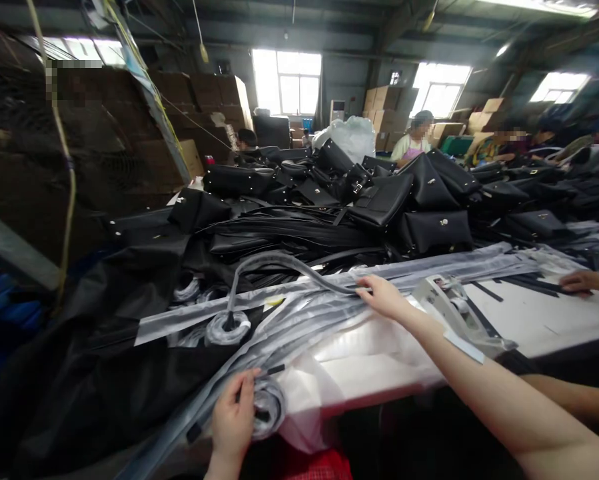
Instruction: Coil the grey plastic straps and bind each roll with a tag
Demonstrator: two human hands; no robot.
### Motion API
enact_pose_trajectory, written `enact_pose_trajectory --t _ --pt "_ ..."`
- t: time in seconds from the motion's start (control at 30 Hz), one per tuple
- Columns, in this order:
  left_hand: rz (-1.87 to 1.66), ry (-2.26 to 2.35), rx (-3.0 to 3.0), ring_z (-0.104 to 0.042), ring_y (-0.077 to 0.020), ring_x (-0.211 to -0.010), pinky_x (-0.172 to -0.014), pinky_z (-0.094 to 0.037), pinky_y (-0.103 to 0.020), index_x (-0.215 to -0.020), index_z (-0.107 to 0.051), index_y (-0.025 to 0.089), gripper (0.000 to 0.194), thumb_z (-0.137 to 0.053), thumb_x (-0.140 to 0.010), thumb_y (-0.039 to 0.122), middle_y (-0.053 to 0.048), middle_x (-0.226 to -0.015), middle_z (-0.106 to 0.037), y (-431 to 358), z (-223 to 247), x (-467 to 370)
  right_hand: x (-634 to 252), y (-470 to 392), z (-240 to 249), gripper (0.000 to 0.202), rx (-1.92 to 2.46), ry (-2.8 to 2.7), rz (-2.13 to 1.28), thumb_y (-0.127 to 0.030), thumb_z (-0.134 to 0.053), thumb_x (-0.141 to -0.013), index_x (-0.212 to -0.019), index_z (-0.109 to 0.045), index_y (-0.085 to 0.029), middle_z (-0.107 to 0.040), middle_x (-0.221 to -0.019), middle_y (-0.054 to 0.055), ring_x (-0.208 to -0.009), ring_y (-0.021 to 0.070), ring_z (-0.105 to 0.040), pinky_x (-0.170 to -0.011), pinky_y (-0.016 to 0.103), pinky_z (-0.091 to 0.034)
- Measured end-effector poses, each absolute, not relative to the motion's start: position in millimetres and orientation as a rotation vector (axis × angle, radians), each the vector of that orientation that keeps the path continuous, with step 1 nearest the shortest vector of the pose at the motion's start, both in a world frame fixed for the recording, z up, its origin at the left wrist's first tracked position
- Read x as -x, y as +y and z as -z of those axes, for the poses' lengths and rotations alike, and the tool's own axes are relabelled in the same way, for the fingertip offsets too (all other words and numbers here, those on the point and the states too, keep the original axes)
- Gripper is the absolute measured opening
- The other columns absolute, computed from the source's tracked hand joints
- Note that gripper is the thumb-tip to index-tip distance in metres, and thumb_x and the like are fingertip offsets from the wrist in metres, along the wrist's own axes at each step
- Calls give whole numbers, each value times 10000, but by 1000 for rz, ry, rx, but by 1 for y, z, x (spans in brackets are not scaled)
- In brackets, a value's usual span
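Note:
Low in the head view, my left hand [232,408] is closed on the edge of a coiled strap [274,405] wrapped in clear plastic. A short black end [276,369] sticks out beside its fingertips. My right hand [383,297] reaches to the middle and pinches one end of a long strap in a clear sleeve [279,258]. That strap arches to the left, down to a second plastic-wrapped coil [228,328] on the table. Beneath and between my hands lie many long straps in clear plastic sleeves [309,313].
Black leather bags [384,200] are heaped behind the straps. A grey tape dispenser [459,313] stands to the right on the white tabletop [539,320]. A co-worker's hand [576,283] is at the far right, among black strips. A slanted post [152,100] rises at left.

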State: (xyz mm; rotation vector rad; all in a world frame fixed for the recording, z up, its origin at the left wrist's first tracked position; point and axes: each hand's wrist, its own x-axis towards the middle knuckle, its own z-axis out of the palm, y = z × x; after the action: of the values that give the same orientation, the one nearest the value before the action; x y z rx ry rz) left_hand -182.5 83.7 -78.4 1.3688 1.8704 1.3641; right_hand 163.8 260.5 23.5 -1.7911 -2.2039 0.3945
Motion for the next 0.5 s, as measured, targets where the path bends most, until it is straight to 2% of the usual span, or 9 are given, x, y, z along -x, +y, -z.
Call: enact_pose_trajectory --t 0.1,0.17,0.3,0.4,0.5 --pt "-1376 1886 -1447 -719 -254 -861 -811 -582 -343 -842 -744 182 489 -507 -849 610 -85 -866 -763 83 83 182 -149 313 -6 440 1863 -2235 -307 -345 -554 -914 -1279 -569 -100 -567 -1355 176 -1267 282 -487 -1077 366 -319" --pt "-1359 1895 -1448 -723 -251 -853 -807 -589 -340 -853 -745 183 483 -508 -854 603 -83 -868 -764 83 84 182 -141 330 6 451 1907 -2267 -293 -404 -528 -936 -1252 -588 -88 -581 -1333 198 -1271 295 -488 -1088 396 -306" --pt "-1342 1886 -1459 -728 -250 -825 -775 -600 -337 -833 -748 187 486 -507 -855 608 -80 -849 -764 84 82 183 -138 331 26 385 2001 -2314 -316 -455 -480 -971 -1052 -665 -127 -673 -1152 135 -1134 256 -588 -1030 463 -382" --pt "-1353 1877 -1468 -727 -247 -819 -770 -602 -334 -829 -751 190 472 -512 -860 596 -79 -847 -764 84 82 182 -148 328 35 335 2110 -2274 -312 -450 -506 -967 -1052 -650 -159 -665 -1131 79 -1057 220 -614 -971 459 -444" --pt "-1383 1882 -1470 -728 -244 -808 -759 -604 -331 -822 -751 192 462 -517 -860 589 -78 -843 -763 84 82 181 -158 337 37 335 2273 -2146 -257 -418 -523 -959 -1129 -617 -144 -641 -1156 103 -1034 220 -615 -922 424 -474"
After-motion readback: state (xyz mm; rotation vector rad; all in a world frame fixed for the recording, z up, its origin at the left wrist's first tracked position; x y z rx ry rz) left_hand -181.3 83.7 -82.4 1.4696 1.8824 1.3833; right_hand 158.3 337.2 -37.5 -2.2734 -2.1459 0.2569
